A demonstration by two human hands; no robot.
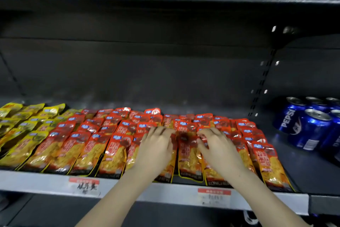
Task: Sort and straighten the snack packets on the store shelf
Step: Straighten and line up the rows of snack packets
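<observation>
Shiny red packets [114,153] overlapped in rows.
The left hand [156,146] lay flat on them by the shelf [165,190] front edge; the right hand [218,146] grip was unclear.

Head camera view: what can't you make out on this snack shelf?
In the head view:
- Red packets beneath the left hand and right hand: partly covered by the hands.
- Price labels: writing blurred, too small.
- Yellow packets: row cut off by the left edge.
- Pepsi cans: group cut off by the right edge.
- Whether the right hand pinches a packet: fingers blurred.
</observation>
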